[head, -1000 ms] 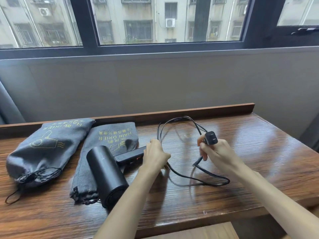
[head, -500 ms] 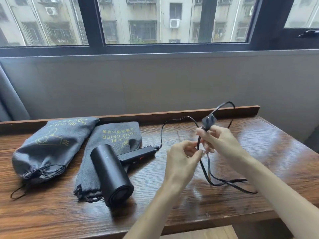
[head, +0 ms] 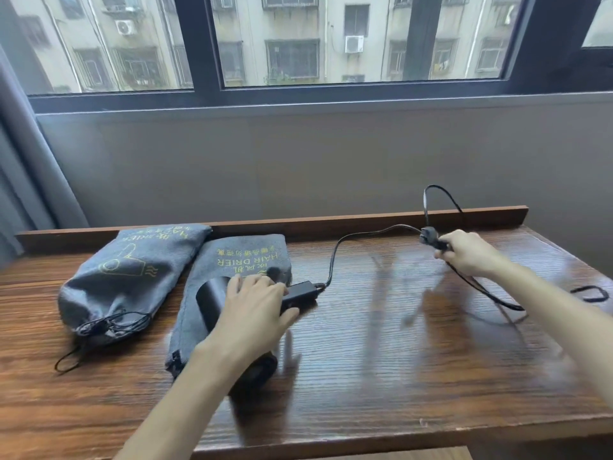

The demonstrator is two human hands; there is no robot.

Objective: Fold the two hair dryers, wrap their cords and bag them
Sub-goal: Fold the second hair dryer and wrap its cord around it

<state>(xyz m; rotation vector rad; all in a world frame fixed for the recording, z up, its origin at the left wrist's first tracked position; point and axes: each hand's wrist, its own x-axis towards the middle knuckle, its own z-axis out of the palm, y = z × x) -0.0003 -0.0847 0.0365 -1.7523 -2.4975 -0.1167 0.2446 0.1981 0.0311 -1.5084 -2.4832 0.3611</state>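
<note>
Now, head view, one line per thing:
Left hand [head: 253,305]: lies on top of the black hair dryer [head: 212,297]; fingers [head: 265,281] loosely spread over the barrel where the handle joins it. Whether they curl round it, cannot tell.
Hair dryer: on its side, partly on the flat grey bag [head: 245,257]; handle points right along the counter [head: 381,360].
Right hand [head: 471,255]: raised above the right part of the counter; fingers curled, gripping the cord [head: 335,257] just below the plug [head: 428,234].
Cord: runs from the handle end up to the plug; one loop stands above the right hand, the rest trails down to the counter's right edge. Blurred.
Filled bag [head: 132,273]: left of the flat one, bulging, drawstring end toward the camera.
Behind: a window [head: 331,41] facing apartment blocks.
</note>
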